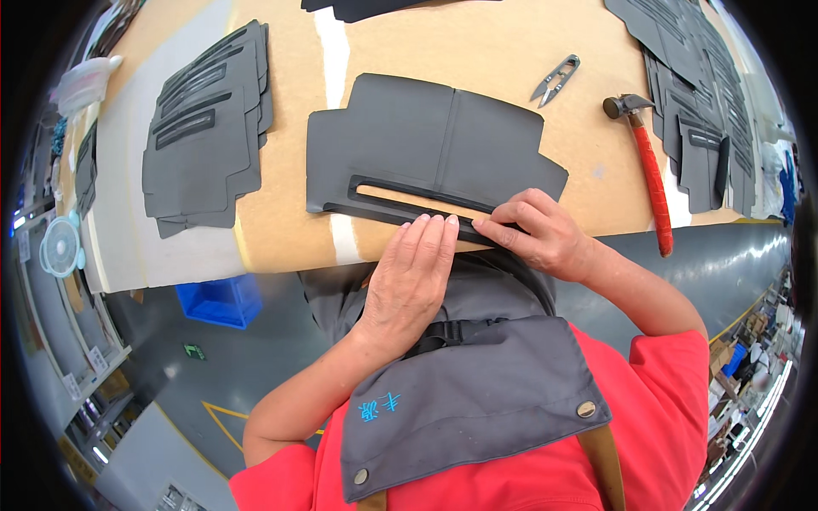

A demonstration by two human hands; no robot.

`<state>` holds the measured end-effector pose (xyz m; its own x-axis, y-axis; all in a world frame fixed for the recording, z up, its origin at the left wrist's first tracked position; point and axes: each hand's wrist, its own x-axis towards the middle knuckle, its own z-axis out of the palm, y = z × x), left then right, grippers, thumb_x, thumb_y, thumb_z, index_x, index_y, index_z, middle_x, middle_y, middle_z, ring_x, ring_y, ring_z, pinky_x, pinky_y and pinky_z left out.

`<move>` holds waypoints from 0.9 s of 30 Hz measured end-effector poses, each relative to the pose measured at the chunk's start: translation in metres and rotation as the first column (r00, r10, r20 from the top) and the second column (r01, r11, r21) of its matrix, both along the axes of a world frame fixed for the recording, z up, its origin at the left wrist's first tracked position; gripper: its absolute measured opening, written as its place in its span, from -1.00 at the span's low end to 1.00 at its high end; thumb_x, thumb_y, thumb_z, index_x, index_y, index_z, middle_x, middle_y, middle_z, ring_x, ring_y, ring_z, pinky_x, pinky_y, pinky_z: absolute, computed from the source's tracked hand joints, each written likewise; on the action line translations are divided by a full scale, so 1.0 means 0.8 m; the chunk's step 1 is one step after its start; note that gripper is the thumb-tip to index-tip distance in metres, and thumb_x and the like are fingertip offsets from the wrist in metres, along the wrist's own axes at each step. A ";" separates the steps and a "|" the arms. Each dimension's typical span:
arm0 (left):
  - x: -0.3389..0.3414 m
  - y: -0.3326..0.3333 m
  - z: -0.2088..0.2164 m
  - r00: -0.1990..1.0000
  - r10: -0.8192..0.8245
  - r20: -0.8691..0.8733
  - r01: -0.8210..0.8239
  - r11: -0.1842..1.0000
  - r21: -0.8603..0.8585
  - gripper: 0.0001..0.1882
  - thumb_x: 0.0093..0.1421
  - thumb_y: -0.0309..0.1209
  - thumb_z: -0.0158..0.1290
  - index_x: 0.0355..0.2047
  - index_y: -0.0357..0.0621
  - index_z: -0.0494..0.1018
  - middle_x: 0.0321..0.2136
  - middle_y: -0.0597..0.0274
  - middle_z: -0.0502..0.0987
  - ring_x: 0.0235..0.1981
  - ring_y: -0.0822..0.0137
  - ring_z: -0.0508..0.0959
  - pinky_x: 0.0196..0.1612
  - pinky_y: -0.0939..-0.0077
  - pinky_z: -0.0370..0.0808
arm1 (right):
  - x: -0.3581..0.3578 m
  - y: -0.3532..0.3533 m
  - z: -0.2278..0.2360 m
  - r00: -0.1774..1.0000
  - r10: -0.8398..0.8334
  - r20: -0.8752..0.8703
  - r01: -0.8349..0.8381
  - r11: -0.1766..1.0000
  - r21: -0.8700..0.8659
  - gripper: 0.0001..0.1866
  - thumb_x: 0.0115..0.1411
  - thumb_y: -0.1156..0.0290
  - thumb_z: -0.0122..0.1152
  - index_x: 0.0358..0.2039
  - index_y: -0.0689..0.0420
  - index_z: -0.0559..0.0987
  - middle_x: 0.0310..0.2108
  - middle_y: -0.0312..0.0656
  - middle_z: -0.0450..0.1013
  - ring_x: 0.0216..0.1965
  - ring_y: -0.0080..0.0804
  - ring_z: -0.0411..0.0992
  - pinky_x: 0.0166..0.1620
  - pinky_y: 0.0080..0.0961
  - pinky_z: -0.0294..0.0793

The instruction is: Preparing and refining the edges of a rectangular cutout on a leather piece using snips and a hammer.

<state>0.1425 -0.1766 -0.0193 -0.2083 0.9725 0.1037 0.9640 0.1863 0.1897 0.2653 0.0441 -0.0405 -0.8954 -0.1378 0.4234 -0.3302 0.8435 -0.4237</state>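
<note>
A dark grey panel [396,128] of sheet material lies flat in front of me, with stepped corners, a vertical seam and a long narrow slot along its near side. My left hand [411,272] lies flat, fingers together and stretched out, its fingertips pressing on the panel's near edge strip. My right hand [538,232] has its fingers bent, with thumb and fingertips pinching the strip's right end at that same edge. What lies under the right fingers is partly hidden.
Small thread snips [555,81] and a hammer [652,170] with a red-wrapped handle lie right of the panel. Stacks of similar panels stand at left [204,136] and right [700,111]. A blue bin [220,301] sits below the table's [290,247] front edge.
</note>
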 end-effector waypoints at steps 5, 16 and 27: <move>0.000 0.002 -0.003 1.000 0.007 -0.013 -0.006 0.999 0.039 -0.42 0.16 -0.54 0.09 0.24 -0.23 0.44 0.09 0.06 0.45 0.17 0.12 0.47 0.27 0.27 0.44 | 0.004 0.004 -0.006 0.999 -0.043 0.016 0.045 0.993 -0.106 -0.53 -0.10 0.66 0.41 -0.09 0.15 0.68 -0.30 -0.24 0.47 -0.32 -0.30 0.41 -0.28 -0.43 0.48; 0.001 0.008 -0.008 0.998 -0.031 0.053 0.028 0.997 0.073 -0.43 0.17 -0.55 0.08 0.25 -0.14 0.45 0.06 0.09 0.44 0.13 0.14 0.48 0.26 0.24 0.46 | 0.018 0.008 -0.006 0.998 -0.064 0.015 0.064 0.997 -0.039 -0.64 -0.04 0.57 0.38 -0.15 0.11 0.70 -0.30 -0.30 0.48 -0.30 -0.35 0.41 -0.25 -0.45 0.43; 0.002 0.009 -0.005 0.999 -0.029 0.046 0.026 0.997 0.070 -0.42 0.16 -0.55 0.10 0.24 -0.07 0.46 0.05 0.11 0.43 0.13 0.12 0.48 0.24 0.23 0.46 | 0.022 0.016 0.000 0.991 -0.103 0.079 0.113 0.985 -0.129 -0.61 -0.04 0.58 0.43 -0.12 0.09 0.70 -0.29 -0.33 0.46 -0.30 -0.34 0.40 -0.26 -0.43 0.39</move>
<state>0.1442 -0.1692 -0.0236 -0.1875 0.9688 0.1621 0.9584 0.1443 0.2464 0.2830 0.0566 -0.0407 -0.9308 0.0147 0.3654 -0.2046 0.8072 -0.5536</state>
